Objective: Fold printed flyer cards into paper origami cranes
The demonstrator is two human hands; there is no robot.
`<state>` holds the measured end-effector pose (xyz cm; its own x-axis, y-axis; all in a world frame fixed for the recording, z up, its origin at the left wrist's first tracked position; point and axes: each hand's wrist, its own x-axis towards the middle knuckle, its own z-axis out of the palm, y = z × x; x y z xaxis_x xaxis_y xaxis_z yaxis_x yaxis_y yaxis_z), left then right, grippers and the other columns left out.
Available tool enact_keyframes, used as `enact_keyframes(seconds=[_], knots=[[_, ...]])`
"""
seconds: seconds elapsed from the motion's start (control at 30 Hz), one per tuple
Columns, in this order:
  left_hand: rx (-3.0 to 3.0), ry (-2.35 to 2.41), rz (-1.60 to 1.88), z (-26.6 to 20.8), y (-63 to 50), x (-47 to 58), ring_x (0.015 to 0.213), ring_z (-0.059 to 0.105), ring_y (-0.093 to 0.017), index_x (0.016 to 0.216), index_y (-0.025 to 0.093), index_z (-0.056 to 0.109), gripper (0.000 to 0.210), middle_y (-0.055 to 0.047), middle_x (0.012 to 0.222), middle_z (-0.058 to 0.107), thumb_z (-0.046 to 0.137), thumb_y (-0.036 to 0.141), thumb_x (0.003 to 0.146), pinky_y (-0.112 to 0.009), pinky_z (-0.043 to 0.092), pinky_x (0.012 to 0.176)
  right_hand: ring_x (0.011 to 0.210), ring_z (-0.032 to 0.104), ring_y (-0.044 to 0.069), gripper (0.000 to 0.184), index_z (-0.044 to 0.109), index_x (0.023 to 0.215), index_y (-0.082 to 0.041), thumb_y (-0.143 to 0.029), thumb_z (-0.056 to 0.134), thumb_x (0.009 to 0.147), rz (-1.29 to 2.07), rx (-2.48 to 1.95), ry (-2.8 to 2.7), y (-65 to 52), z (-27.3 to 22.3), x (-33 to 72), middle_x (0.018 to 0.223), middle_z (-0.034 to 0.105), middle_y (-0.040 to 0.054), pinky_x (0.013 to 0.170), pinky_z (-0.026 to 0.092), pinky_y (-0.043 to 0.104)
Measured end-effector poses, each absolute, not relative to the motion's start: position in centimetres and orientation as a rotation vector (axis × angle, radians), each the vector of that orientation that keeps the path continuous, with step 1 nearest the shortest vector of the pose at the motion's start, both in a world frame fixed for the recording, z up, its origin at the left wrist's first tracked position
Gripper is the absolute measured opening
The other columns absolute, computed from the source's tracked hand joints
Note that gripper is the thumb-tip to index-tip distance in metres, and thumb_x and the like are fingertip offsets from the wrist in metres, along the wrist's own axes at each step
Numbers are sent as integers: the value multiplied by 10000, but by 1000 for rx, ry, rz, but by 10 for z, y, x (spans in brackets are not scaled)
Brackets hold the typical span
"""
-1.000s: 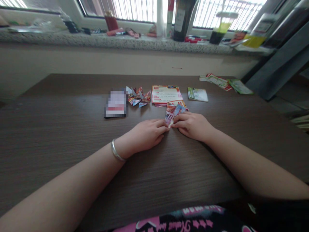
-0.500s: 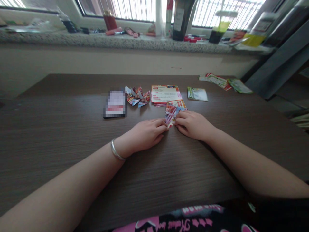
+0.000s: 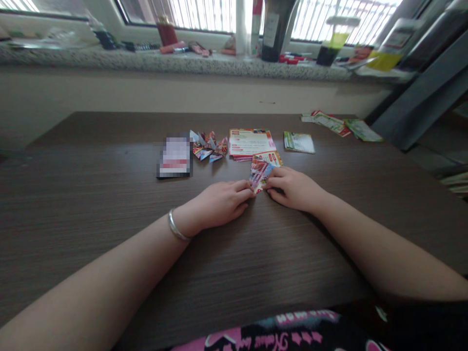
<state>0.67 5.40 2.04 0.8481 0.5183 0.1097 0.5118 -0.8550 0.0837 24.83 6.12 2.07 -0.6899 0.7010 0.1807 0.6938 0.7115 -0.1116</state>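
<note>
A colourful printed sheet of paper [image 3: 259,174], with a diagonal fold across it, lies on the table between my hands. My left hand [image 3: 228,202] pinches its near left corner with thumb and forefinger. The bent fingers of my right hand [image 3: 292,187] press on its right side and cover part of it. Just beyond, the paper's far end meets a stack of printed sheets [image 3: 251,142] with red and yellow borders. Several folded paper pieces [image 3: 209,146] stand in a cluster to the left of that stack.
Left of the folded pieces lies a dark-edged rectangular object [image 3: 174,157], its top blurred out. A small pile of green-printed papers [image 3: 299,143] rests to the right, with loose leaflets [image 3: 331,123] near the table's far right corner. Bottles and small items line the stone windowsill [image 3: 219,63].
My right hand has shifted very slightly along the paper, baring a little more of its printed face. My left hand stays at the same corner.
</note>
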Motion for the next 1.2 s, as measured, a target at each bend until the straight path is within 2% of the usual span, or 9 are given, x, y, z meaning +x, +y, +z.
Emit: enact_keyframes(seconds=[0.23,0.43,0.67,0.8,0.97,1.2], knots=[[3002,837,210,22,55,8,1104,612,-245,1293,197,557,376,-99,1271,586,474,252,931,-381,517,948,900,579,224,227,660,814,-220,-416,568,877,14,-1409,-2487,58,18,236,983,652,75,696,438,324],[2979,844,214,23,54,10,1117,601,-231,1274,189,578,369,-101,1241,594,478,243,924,-363,499,980,881,568,258,303,575,716,-202,-490,625,799,-23,-1512,-2400,66,13,231,877,653,83,769,449,380],[2965,844,223,22,56,12,1109,599,-230,1246,180,587,353,-105,1216,598,484,236,912,-364,495,981,871,571,290,402,574,744,-196,-595,619,744,-103,-1629,-2346,70,10,230,857,643,104,798,437,427],[2947,838,207,24,56,11,1113,601,-237,1234,179,584,340,-108,1224,593,474,222,915,-377,502,972,869,570,293,406,570,769,-194,-597,617,743,-113,-1668,-2341,71,11,231,847,642,106,803,432,434],[2894,823,216,26,54,9,1091,615,-230,1120,175,626,258,-109,1206,599,492,195,900,-369,510,958,850,572,293,344,560,784,-197,-537,605,768,-141,-1671,-2360,74,9,237,850,647,109,791,431,442],[2875,801,221,23,55,6,1122,601,-220,1120,189,617,250,-98,1243,580,500,192,899,-359,500,977,825,577,288,269,551,799,-208,-468,617,769,-168,-1601,-2308,77,3,244,815,639,88,788,428,459]])
